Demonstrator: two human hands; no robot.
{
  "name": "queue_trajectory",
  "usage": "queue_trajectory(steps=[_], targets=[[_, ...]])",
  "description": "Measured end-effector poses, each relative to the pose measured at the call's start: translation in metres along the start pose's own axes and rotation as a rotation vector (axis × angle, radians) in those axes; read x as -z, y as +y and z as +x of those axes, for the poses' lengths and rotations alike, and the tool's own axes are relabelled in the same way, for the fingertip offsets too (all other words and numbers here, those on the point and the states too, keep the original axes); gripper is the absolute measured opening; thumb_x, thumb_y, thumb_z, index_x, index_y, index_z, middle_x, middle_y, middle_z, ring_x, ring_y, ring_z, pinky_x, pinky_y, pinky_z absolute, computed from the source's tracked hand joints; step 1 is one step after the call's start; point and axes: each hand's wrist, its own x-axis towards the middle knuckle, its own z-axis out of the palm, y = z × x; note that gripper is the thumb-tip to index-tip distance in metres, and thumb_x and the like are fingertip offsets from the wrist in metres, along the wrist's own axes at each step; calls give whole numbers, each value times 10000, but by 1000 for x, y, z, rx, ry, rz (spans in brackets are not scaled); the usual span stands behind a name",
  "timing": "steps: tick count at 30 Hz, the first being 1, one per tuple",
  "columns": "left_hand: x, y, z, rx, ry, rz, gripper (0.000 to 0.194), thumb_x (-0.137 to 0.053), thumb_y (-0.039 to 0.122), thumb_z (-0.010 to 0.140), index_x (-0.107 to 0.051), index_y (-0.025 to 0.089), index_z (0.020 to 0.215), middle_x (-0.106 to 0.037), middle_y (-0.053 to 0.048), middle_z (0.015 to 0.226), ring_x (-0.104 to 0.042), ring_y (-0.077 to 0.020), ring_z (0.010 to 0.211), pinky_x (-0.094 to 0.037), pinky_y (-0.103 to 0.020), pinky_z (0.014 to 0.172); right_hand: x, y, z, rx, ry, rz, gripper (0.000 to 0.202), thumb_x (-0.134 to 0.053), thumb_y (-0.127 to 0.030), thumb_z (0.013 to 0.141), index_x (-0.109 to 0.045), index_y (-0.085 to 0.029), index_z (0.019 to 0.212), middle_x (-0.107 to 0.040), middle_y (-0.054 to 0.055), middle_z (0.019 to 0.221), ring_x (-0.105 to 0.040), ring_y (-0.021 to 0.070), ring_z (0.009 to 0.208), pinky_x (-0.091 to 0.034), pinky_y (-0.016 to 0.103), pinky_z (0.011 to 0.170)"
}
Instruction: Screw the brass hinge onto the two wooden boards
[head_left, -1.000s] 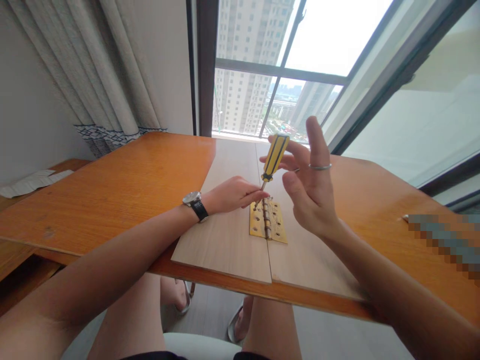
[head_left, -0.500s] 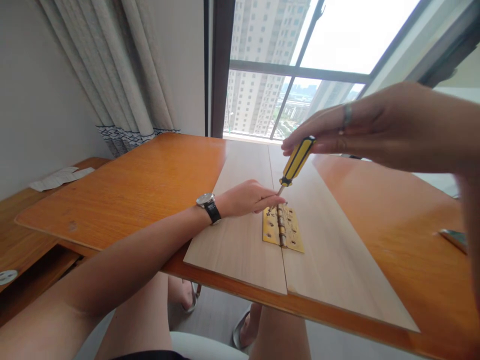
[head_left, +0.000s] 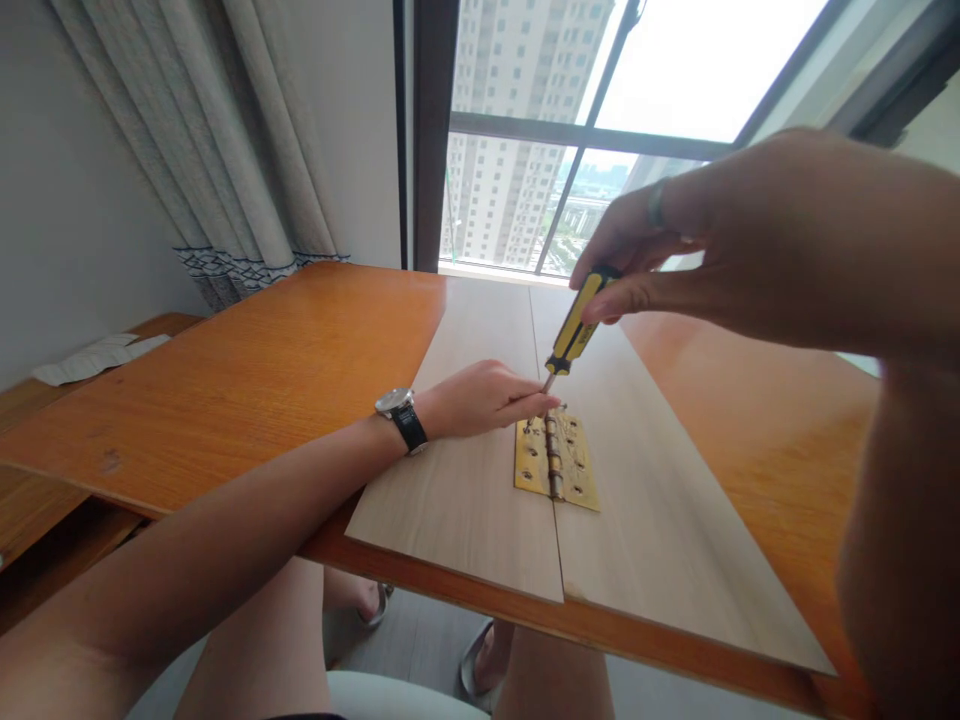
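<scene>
A screwdriver with a yellow and black handle slants down toward a brass hinge. My right hand is closed round the upper handle, thumb in front and fingers behind. Lower down, my left hand pinches the metal shaft near its tip, just above the hinge's far end; the fingers hide the tip. The hinge lies open and flat across the seam between two pale wooden boards, the left board and the right board. Several screw holes show in its leaves.
Both boards rest on an orange-brown wooden table, near its front edge. White papers lie on a lower surface at the left. A curtain and a window stand behind the table. My legs are under the front edge.
My right hand's fingers, stretched out over the handle before, have curled round it with the thumb. My left hand keeps its pinch at the shaft. The view has shifted slightly.
</scene>
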Motion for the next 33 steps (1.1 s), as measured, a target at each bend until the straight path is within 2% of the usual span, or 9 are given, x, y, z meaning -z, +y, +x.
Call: queue_trajectory(steps=[3, 7, 10, 13, 17, 21, 24, 27, 33], targets=[[0, 1, 0, 13, 13, 31, 406, -393, 365, 1011, -680, 156, 815, -688, -31, 705, -621, -108, 644, -459, -234, 661, -1, 0, 2, 2, -12, 91, 180, -896, -362, 625, -720, -354, 663, -621, -24, 544, -688, 253, 817, -596, 374, 702], [1, 3, 0, 39, 4, -18, 314, -433, 315, 1000, -692, 149, 1065, -745, -68, 936, -674, -122, 799, -490, -246, 778, 1, 0, -2, -4, -57, -25, 121, -844, -300, 708, -763, -350, 783, -698, -21, 667, -675, 224, 706, -600, 397, 659], [2, 4, 1, 52, -19, -65, 350, -423, 330, 1005, -708, 133, 1052, -737, -68, 875, -656, -110, 748, -490, -228, 734, 8, 0, -7, -28, -17, 115, 162, -839, -303, 716, -770, -336, 859, -729, -29, 773, -698, 236, 742, -608, 406, 661], [3, 5, 1, 55, -45, -82, 365, -407, 323, 1009, -713, 135, 1073, -701, -37, 749, -605, -91, 641, -474, -210, 659, 13, -1, -9, -42, -44, 300, 190, -851, -304, 699, -768, -336, 867, -728, -47, 780, -717, 242, 827, -615, 378, 707], [3, 6, 1, 61, -34, -95, 338, -414, 297, 1004, -708, 154, 1090, -736, -51, 859, -645, -97, 723, -495, -213, 713, 10, -1, -7, -51, -89, 87, 169, -832, -290, 722, -784, -346, 874, -721, -58, 711, -701, 205, 685, -614, 373, 690], [3, 7, 0, 46, -15, -52, 320, -412, 298, 1007, -667, 170, 1153, -745, -59, 965, -673, -111, 802, -499, -226, 750, 7, 10, -7, -10, -59, -123, 113, -791, -461, 745, -776, -353, 775, -686, -52, 615, -615, 145, 511, -622, 323, 628], [3, 6, -1, 41, 3, 2, 329, -422, 317, 1007, -622, 155, 1210, -724, -38, 833, -649, -110, 702, -481, -224, 679, 11, 19, -7, 83, -65, -138, 168, -747, -544, 762, -750, -377, 741, -659, -49, 573, -605, 135, 514, -623, 265, 622], [3, 5, -1, 26, 24, 18, 316, -428, 324, 1005, -621, 150, 1185, -716, -35, 815, -648, -114, 699, -480, -230, 680, 13, 21, -6, 205, -120, -195, 180, -689, -529, 827, -742, -374, 753, -666, -45, 583, -566, 117, 478, -604, 243, 585], [1, 5, -1, 20, 51, -10, 266, -432, 310, 998, -651, 160, 1015, -742, -61, 963, -676, -129, 830, -500, -254, 790, -7, 7, -3, 105, 16, -68, 178, -757, -500, 773, -730, -334, 718, -642, -10, 572, -660, 221, 703, -608, 383, 738]])
